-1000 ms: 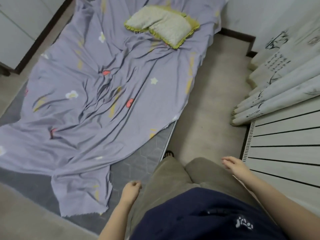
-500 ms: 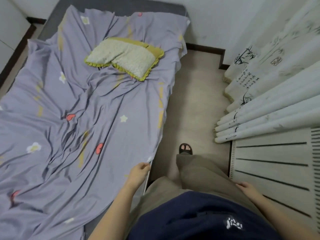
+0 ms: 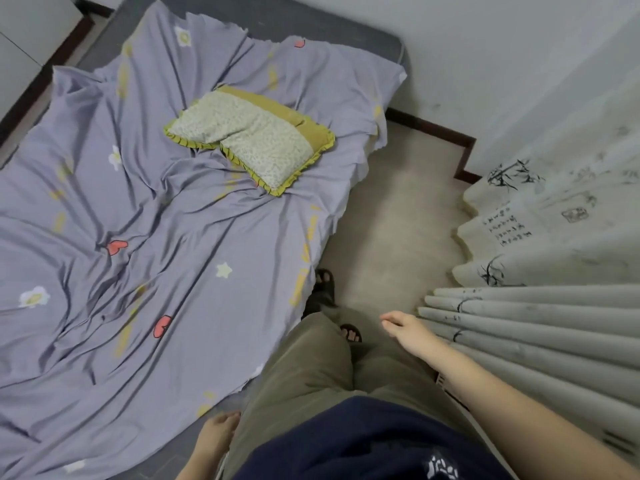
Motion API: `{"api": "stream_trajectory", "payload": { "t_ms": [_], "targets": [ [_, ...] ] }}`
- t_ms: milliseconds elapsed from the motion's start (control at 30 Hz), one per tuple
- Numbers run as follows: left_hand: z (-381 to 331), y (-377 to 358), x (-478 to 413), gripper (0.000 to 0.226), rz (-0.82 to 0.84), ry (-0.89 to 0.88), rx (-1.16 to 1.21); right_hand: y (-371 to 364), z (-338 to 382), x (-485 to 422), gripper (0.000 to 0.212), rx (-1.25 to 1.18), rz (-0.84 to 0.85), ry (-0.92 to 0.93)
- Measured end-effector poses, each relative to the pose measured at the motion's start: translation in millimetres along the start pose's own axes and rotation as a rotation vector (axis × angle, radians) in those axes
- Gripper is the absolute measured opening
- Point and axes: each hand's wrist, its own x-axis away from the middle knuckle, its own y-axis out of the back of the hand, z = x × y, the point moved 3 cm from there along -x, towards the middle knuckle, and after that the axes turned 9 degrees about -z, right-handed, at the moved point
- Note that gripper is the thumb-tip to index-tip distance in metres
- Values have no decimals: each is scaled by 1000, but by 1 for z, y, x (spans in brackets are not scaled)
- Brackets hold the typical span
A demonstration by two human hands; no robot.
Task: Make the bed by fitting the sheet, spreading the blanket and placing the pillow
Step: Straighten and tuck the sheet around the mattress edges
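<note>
Standing at the bed's long side, the person now faces its head end; a second earlier the view took in the foot, where the sheet left a corner of dark mattress bare. That shift suggests a walk up the aisle, probably toward the pillow or the upper sheet edge.

At nine o'clock lies one lilac cotton sheet [image 3: 145, 244] printed with stars, hearts and flowers, rumpled, unfitted, and draped over one low grey mattress [image 3: 277, 19] that shows at twelve o'clock and again at six. On the sheet, toward eleven o'clock, sits one pale speckled pillow with an olive frilled border [image 3: 252, 140], skewed and short of the headboard edge. No separate blanket can be made out.

At six o'clock the left hand [image 3: 218, 434] hangs loosely curled just off the sheet's hem, grasping nothing; half a second ago it was at that hem higher up. At four o'clock the right hand [image 3: 407, 329] floats relaxed and empty above the beige floor [image 3: 391, 216]. Past it, at three o'clock, hang cream pleated curtains with ink bamboo prints [image 3: 540, 258].
</note>
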Motion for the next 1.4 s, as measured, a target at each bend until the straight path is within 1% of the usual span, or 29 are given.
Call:
{"api": "stream_trajectory", "payload": {
  "t_ms": [67, 100, 133, 233, 300, 400, 467, 567, 667, 800, 900, 1033, 1133, 1200, 1267, 1400],
  "targets": [
    [-19, 0, -10, 23, -38, 110, 91, 12, 17, -21, 29, -11, -10, 8],
    [-32, 3, -17, 17, -63, 132, 92, 21, 24, -32, 29, -16, -23, 7],
    [-48, 7, -27, 15, -65, 132, 99, 31, 28, -42, 29, -27, -39, 0],
    [-113, 16, -51, 19, -18, 135, 214, 68, 37, -68, 29, -60, -110, -58],
    [-161, 23, -65, 22, 12, 91, 263, 97, 36, -79, 28, -66, -184, -117],
    [-236, 32, -84, 24, 42, -37, 305, 132, 32, -91, 27, -19, -245, -192],
    [-284, 37, -92, 24, 54, -116, 311, 152, 30, -100, 28, -9, -258, -247],
    [-338, 40, -100, 23, 82, -180, 307, 178, 39, -121, 31, 84, -243, -274],
    [-373, 43, -111, 25, 75, -199, 321, 201, 72, -156, 33, 180, -205, -215],
    [-394, 40, -130, 29, 25, -120, 357, 229, 147, -223, 29, 215, -162, -56],
    [-396, 32, -142, 30, -43, -5, 408, 243, 212, -278, 30, 277, -72, 67],
    [-403, 9, -148, 30, -136, 203, 520, 264, 289, -350, 34, 391, 41, 199],
    [-426, -14, -144, 29, -167, 332, 646, 283, 332, -395, 36, 431, 108, 225],
    [-451, -29, -143, 28, -170, 382, 726, 299, 357, -421, 37, 460, 119, 247],
    [-481, -41, -146, 29, -169, 367, 771, 315, 380, -444, 36, 485, 110, 280],
    [-539, -55, -154, 28, -156, 252, 811, 343, 410, -477, 35, 533, 77, 289]
  ]
}}
